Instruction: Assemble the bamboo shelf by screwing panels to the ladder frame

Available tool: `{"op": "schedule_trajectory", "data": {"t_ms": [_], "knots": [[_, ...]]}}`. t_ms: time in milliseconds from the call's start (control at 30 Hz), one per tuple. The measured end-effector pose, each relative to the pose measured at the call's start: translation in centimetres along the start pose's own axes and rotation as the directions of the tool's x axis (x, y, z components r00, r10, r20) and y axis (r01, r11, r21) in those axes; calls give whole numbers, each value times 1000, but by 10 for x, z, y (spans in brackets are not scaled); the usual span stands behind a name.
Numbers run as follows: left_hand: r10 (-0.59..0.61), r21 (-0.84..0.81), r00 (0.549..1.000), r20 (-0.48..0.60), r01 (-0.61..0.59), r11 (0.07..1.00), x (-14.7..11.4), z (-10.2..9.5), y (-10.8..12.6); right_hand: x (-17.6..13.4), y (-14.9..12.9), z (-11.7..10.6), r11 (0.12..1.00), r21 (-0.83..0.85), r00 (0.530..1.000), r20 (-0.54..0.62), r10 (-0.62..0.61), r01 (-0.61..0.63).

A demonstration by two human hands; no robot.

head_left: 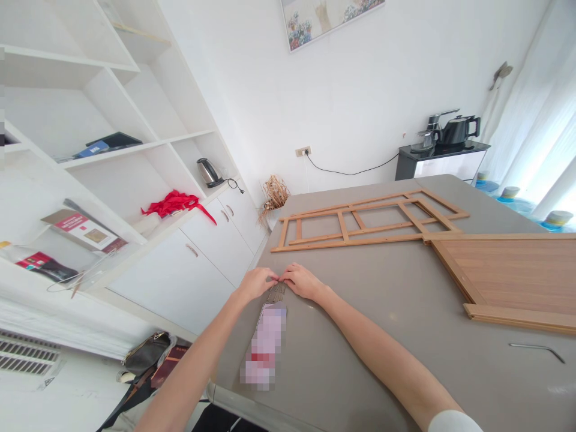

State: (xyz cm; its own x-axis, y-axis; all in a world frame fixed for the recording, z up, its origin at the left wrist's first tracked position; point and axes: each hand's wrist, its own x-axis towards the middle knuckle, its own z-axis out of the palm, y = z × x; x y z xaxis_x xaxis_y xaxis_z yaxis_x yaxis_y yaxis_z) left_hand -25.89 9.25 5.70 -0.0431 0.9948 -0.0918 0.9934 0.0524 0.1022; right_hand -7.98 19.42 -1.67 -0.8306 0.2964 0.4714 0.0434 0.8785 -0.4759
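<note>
My left hand and my right hand meet at the fingertips over the grey table. Both have thumb and fingers pinched together, and whatever is between them is too small to make out. Right below the fingertips lie several thin metal screws, in a small group partly covered by the hands. Closer to me, a phone-like flat object with a blurred pinkish surface rests on the table between my forearms.
Slatted wooden frames lie flat beyond my hands. To the right is a wooden panel, with a hex key nearer me. White shelves stand left; a black kettle sits on a side cabinet behind the table.
</note>
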Motion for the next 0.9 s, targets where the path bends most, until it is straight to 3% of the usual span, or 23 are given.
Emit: {"op": "schedule_trajectory", "data": {"t_ms": [900], "knots": [[-4,-81,1000,16,5,997,0,-1,-15,-3,5,0,984,141,993,-30,116,-111]]}}
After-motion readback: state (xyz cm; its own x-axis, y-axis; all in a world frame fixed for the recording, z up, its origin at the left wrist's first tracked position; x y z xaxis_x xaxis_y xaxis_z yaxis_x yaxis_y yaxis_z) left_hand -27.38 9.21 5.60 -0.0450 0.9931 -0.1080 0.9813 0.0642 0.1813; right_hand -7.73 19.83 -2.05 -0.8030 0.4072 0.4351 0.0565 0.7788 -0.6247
